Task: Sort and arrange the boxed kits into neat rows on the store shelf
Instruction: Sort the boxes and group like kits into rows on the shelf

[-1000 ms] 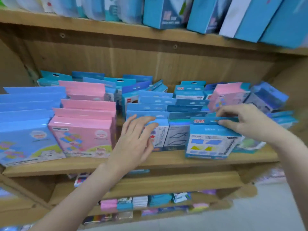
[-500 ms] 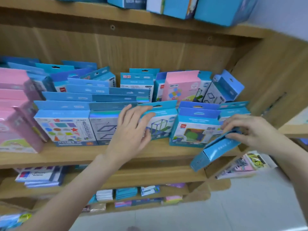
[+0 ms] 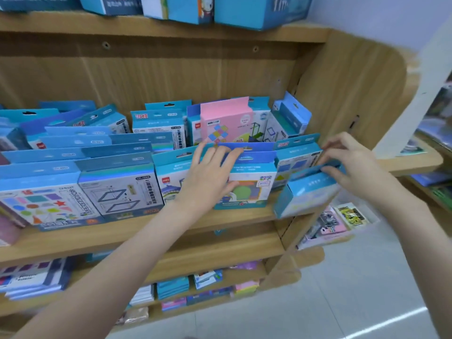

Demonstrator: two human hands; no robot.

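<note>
The left hand [image 3: 210, 177] lies flat, fingers straight, against two blue boxes [image 3: 247, 177] on the wooden shelf [image 3: 137, 231]. The right hand [image 3: 352, 165] pinches a tilted blue box [image 3: 308, 194] at the shelf's right end.

Left hand [image 3: 210, 177] flat against a front-row kit [image 3: 247, 184]; right hand [image 3: 349, 162] pinches a tilted blue box [image 3: 305, 194] at three o'clock.

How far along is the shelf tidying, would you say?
Roughly midway. Done: the front row on the left stands upright, faces out. In hand: the right hand grips a blue box tilted at the shelf's right end, not yet set in; the left hand rests on the front boxes beside it. Left: the back row is untidy, with a pink box among blue ones and a leaning box.
</note>
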